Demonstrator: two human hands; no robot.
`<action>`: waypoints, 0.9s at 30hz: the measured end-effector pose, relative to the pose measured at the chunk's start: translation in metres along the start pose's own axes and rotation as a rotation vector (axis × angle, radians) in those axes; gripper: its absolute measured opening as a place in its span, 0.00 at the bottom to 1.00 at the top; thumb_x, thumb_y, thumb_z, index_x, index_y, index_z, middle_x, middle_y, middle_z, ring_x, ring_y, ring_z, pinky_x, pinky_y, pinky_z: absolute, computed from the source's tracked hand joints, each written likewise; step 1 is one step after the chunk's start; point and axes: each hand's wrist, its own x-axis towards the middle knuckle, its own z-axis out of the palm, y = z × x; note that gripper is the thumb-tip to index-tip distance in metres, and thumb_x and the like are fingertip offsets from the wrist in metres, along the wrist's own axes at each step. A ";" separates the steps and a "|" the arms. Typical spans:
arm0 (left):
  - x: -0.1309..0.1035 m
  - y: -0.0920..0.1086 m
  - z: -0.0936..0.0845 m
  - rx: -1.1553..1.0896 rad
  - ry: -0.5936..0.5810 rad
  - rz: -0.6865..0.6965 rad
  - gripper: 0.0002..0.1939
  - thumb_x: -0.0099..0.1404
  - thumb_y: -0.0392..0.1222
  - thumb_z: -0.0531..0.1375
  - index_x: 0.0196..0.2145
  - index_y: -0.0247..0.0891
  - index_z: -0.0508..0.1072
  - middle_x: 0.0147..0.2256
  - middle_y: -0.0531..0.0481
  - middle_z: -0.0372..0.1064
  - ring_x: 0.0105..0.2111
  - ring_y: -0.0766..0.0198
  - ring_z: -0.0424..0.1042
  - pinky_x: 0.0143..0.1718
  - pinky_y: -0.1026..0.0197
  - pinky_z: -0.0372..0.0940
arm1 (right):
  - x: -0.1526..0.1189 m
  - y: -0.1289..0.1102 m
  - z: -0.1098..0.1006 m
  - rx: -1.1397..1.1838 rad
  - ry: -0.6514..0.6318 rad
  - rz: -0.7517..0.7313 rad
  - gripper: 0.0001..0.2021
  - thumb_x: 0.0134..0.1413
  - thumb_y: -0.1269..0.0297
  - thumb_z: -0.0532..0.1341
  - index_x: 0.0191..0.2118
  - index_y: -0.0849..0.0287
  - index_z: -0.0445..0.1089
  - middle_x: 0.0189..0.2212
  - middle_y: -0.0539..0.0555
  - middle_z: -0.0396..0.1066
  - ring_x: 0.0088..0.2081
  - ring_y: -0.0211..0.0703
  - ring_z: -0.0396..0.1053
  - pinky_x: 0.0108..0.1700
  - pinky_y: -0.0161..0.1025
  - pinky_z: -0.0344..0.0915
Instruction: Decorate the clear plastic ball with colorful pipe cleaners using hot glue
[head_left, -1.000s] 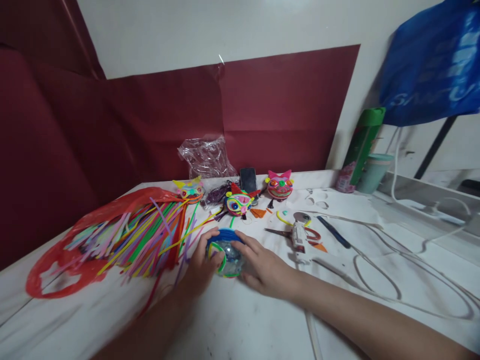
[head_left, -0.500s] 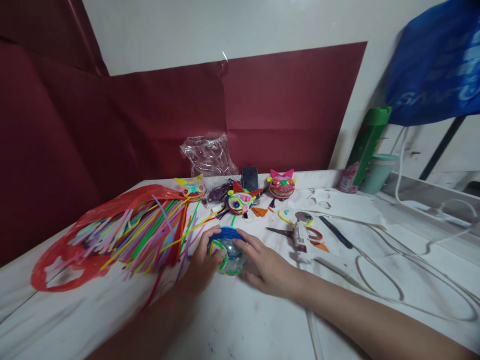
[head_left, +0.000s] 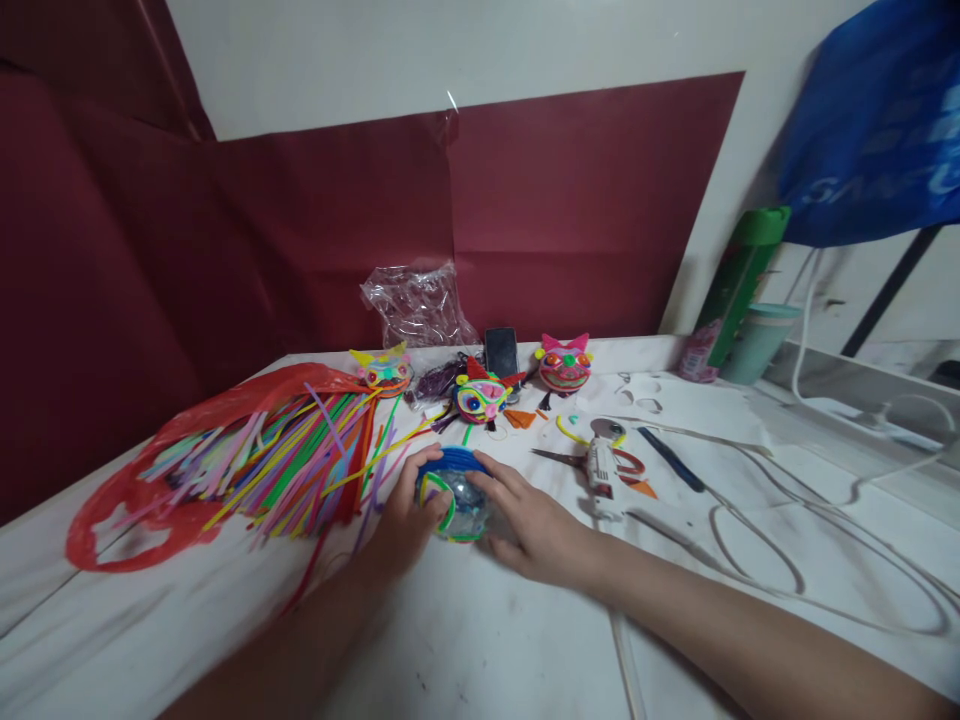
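One clear round shell (head_left: 466, 512), blue-banded and green-trimmed, fills the grip of left hand (head_left: 411, 512) and right hand (head_left: 536, 522), three decorated heads (head_left: 481, 402) beyond

Your transparent workpiece (head_left: 469, 510) bears blue coiling (head_left: 454, 459) and green-and-yellow edging (head_left: 451, 511). Your strips (head_left: 281, 470) are multicoloured, the plastic bag (head_left: 259, 390) red, the phone (head_left: 501, 350) black, the wall paper (head_left: 585, 200) plain maroon.

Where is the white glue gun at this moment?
In the head view, the white glue gun lies on the table, to the right of the person's right hand, overlapping the scissors in the picture.
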 end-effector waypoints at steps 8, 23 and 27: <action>-0.001 0.000 0.000 0.028 -0.016 -0.008 0.24 0.57 0.46 0.60 0.50 0.38 0.65 0.57 0.40 0.61 0.59 0.49 0.58 0.58 0.48 0.54 | -0.001 0.000 0.000 -0.006 -0.003 0.003 0.35 0.47 0.72 0.60 0.62 0.62 0.49 0.65 0.68 0.44 0.65 0.58 0.49 0.60 0.54 0.58; -0.003 0.011 -0.002 0.006 -0.030 -0.029 0.23 0.58 0.49 0.57 0.49 0.37 0.65 0.56 0.40 0.63 0.56 0.48 0.61 0.57 0.49 0.56 | -0.002 0.003 0.002 -0.036 0.009 -0.019 0.34 0.48 0.74 0.58 0.63 0.63 0.49 0.65 0.69 0.44 0.65 0.57 0.48 0.60 0.53 0.59; -0.003 0.011 -0.004 -0.031 -0.025 -0.035 0.22 0.62 0.52 0.54 0.50 0.38 0.66 0.57 0.40 0.62 0.58 0.50 0.59 0.59 0.49 0.53 | -0.001 0.003 0.002 -0.017 0.017 0.001 0.32 0.49 0.73 0.58 0.62 0.61 0.51 0.65 0.67 0.45 0.64 0.55 0.50 0.60 0.52 0.59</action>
